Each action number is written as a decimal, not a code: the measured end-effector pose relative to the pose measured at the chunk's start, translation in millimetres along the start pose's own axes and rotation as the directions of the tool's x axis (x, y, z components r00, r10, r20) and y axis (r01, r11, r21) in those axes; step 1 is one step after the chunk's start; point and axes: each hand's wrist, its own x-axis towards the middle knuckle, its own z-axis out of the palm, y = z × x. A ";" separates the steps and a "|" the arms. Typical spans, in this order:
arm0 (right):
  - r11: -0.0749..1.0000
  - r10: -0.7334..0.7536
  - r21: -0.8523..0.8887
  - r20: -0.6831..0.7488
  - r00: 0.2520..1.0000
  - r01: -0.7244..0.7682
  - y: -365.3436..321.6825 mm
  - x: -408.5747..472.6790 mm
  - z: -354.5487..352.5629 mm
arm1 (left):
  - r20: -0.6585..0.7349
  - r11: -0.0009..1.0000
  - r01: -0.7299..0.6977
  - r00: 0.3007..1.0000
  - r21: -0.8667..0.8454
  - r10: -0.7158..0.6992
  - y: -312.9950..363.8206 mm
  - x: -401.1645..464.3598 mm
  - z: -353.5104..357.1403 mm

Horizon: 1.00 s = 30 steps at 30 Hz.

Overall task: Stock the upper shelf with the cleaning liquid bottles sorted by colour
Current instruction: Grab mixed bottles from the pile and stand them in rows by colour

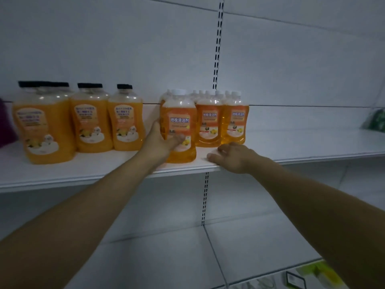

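A white-capped orange plastic bottle is stood upright at the white upper shelf front edge, beside matching bottles; black-capped orange bottles are grouped left.

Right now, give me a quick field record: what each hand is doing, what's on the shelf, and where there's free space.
left hand: grips the front white-capped orange bottle, upright near the shelf's front edge
right hand: rests on the shelf edge, holds nothing
white-capped group: orange bottles in rows behind and right of the held one
black-capped group: larger orange bottles, left part of shelf
free space: shelf right of the white-capped group
far edges: purple item left, green item right, both blurred
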 end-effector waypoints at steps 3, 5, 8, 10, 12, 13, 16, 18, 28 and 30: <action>0.996 -0.070 -0.055 0.063 0.996 0.073 11.1 17.4 2.7 | 0.031 0.995 0.059 0.998 0.081 -0.062 1.5 1.5 5.0; 0.992 -0.107 -0.051 0.071 0.992 0.111 16.5 22.8 6.1 | -0.010 0.991 0.088 0.996 0.103 -0.087 4.7 1.0 11.8; 0.990 -0.118 -0.075 0.049 0.992 0.121 22.5 23.4 12.0 | -0.072 0.983 0.101 0.993 0.151 -0.091 7.9 2.5 24.6; 0.986 -0.130 -0.095 0.040 0.991 0.134 24.0 21.8 11.9 | -0.092 0.978 0.117 0.990 0.170 -0.102 6.3 7.0 31.2; 0.986 -0.134 -0.099 0.029 0.991 0.136 23.5 20.6 11.3 | -0.103 0.971 0.129 0.989 0.201 -0.110 4.1 11.6 34.5; 0.985 -0.135 -0.104 0.024 0.991 0.137 23.6 20.1 11.2 | -0.107 0.968 0.139 0.987 0.210 -0.118 3.2 13.1 35.4; 0.985 -0.137 -0.107 0.018 0.990 0.138 22.9 18.9 11.1 | -0.093 0.959 0.160 0.986 0.234 -0.141 2.1 16.9 36.4; 0.986 -0.134 -0.099 0.012 0.991 0.134 22.9 19.2 11.1 | -0.081 0.953 0.172 0.984 0.249 -0.157 1.4 19.6 35.3; 0.989 -0.124 -0.080 -0.009 0.992 0.122 22.2 20.1 12.5 | -0.052 0.927 0.202 0.979 0.315 -0.196 2.2 24.7 31.0; 0.990 -0.125 -0.073 -0.017 0.992 0.124 22.5 18.4 11.8 | -0.039 0.919 0.211 0.977 0.333 -0.210 7.0 22.3 29.7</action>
